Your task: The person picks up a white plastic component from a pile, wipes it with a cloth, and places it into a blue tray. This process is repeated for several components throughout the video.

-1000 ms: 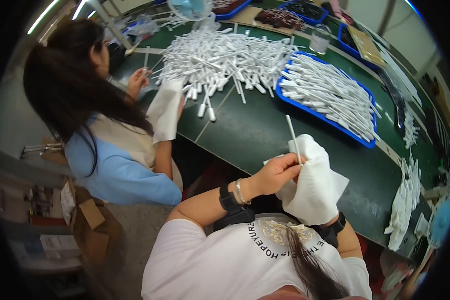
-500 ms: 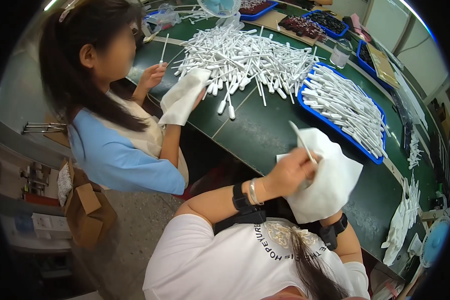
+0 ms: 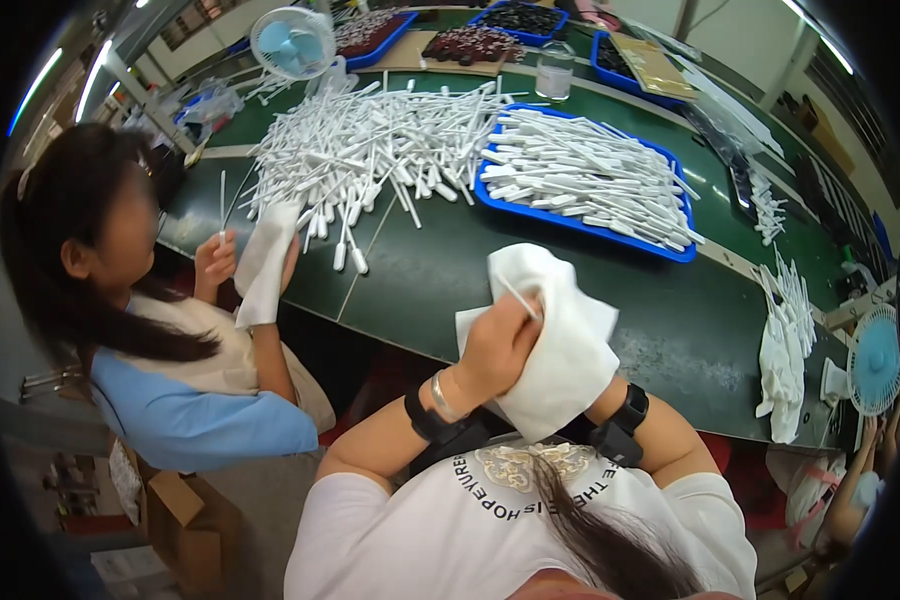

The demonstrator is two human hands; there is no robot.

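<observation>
White sticks [image 3: 590,180] fill blue tray [image 3: 686,252]; left hand [image 3: 497,345] fingers grip stick [image 3: 518,297] in cloth [image 3: 560,360].

White cloth [image 3: 560,350], perhaps around thin stick [image 3: 518,297]

I am seeing a white cloth [image 3: 555,350] near me, white plastic sticks [image 3: 390,140] lying on the dark green table [image 3: 450,270], a bright blue tray [image 3: 585,215] far right, and a light blue fan [image 3: 292,42] far left.
</observation>
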